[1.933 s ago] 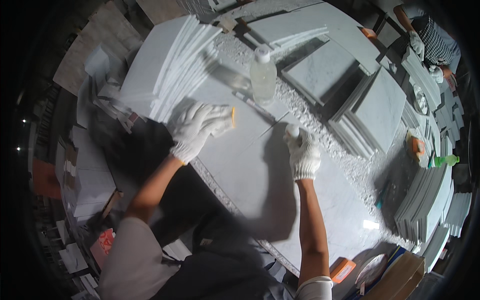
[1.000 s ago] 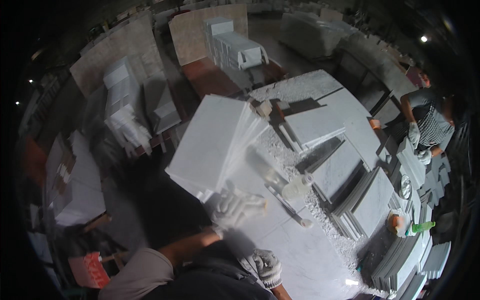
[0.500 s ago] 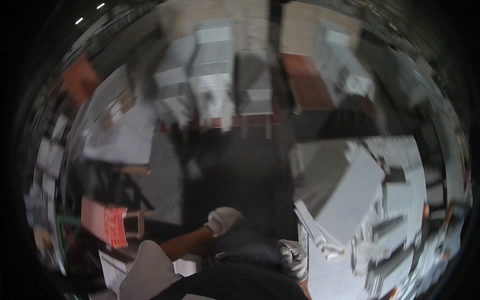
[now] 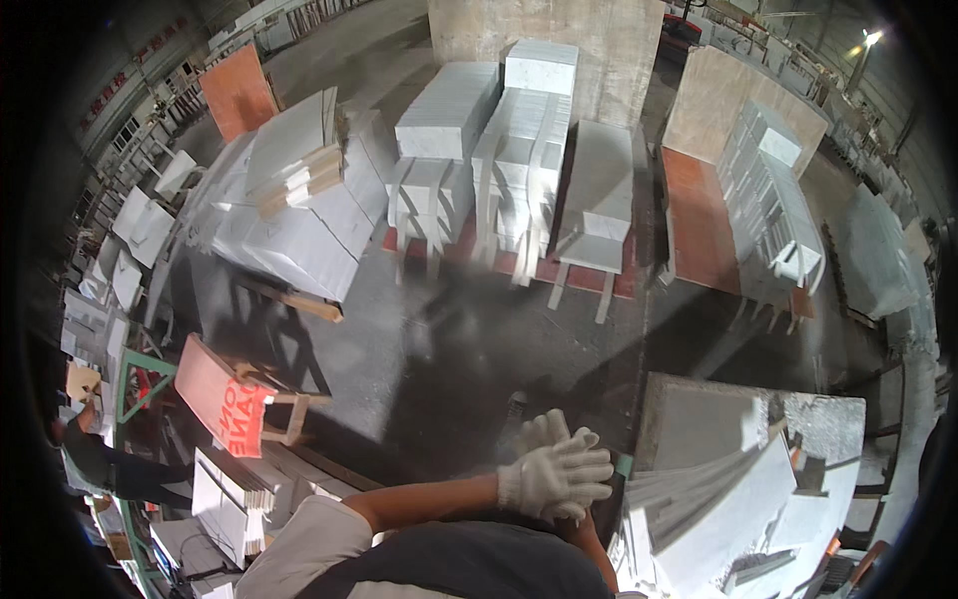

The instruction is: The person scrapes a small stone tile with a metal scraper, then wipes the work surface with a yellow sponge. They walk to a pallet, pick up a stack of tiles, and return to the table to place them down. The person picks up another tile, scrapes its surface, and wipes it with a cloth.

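Both of my hands wear pale knitted work gloves and meet in front of my body, over the dark floor. My left hand (image 4: pixel 567 473) lies across my right one, its fingers stretched out and spread toward the right. Behind it, my right hand (image 4: pixel 540 433) shows only in part, its fingers pointing up and away and slightly blurred. The left hand covers most of the right palm. Neither glove has an object in it that I can see. Nearest to the hands on the right is a table (image 4: pixel 689 391) bearing pale stone slabs (image 4: pixel 720 499).
Stacked white tiles (image 4: pixel 524 150) stand ahead against a wooden board (image 4: pixel 609 50). Wrapped slabs (image 4: pixel 299 225) lie on a support at left. A red-lettered orange sheet (image 4: pixel 244 419) hangs on a wooden trestle (image 4: pixel 296 417). Another person (image 4: pixel 115 464) stands at far left.
My hands were apart, the left near the middle and the right by the slab table. Now they are together, left over right. The view has swung left and become sharper.
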Motion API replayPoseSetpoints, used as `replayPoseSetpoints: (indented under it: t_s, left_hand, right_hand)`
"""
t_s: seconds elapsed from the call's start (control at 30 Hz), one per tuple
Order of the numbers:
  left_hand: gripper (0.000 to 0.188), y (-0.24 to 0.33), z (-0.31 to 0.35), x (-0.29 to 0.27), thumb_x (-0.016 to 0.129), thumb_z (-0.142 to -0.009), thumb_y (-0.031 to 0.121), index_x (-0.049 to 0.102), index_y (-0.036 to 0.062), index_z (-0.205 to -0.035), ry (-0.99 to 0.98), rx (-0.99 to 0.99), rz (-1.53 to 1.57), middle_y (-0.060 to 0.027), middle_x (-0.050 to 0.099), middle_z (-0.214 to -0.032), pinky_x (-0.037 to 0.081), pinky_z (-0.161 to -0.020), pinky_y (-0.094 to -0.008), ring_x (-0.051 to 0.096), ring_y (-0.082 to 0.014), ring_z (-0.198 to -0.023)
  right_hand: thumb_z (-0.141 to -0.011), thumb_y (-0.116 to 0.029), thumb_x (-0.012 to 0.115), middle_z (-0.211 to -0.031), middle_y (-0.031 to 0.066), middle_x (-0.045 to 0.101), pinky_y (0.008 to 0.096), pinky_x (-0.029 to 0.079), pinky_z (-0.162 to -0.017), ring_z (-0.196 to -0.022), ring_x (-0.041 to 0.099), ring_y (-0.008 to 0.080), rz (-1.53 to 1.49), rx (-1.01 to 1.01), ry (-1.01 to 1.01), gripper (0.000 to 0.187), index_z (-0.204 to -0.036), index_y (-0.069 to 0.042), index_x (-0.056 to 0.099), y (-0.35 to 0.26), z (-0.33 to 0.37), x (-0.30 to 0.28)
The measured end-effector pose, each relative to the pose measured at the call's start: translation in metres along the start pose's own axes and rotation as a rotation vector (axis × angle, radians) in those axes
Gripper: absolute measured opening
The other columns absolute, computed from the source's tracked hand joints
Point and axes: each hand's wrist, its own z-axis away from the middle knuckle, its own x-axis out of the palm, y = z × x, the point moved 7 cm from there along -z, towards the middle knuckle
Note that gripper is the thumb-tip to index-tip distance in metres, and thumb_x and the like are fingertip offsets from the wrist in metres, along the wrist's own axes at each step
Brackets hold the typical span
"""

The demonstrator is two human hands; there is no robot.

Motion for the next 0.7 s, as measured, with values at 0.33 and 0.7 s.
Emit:
replayPoseSetpoints:
  t_s: [0.33,0.7]
  left_hand:
    - [0.041,-0.359,0.073,-0.092,0.056,-0.098,0.025,0.059,0.0033,-0.132,0.001,-0.955,-0.209,-0.0174,0.061,-0.129,0.038,-0.113,-0.0451,0.054,-0.0302,-0.125]
    - [0.040,-0.411,-0.082,0.011,0.049,-0.106,0.041,0.062,0.0097,-0.127,-0.430,-0.962,-0.689,-0.0082,0.067,-0.120,0.050,-0.096,-0.0360,0.065,-0.0210,-0.109]
  right_hand:
    - [-0.110,-0.034,0.037,-0.158,0.0149,0.040,0.0372,0.022,-0.125,-0.152,0.028,0.0292,0.381,-0.223,0.489,0.057,-0.157,-0.004,0.030,-0.089,-0.189,-0.080]
    - [-0.106,-0.042,0.055,-0.104,0.0020,0.062,0.0345,0.052,-0.089,-0.097,0.061,0.0158,0.199,-0.256,0.855,0.039,-0.127,-0.011,0.063,-0.122,-0.300,-0.201]
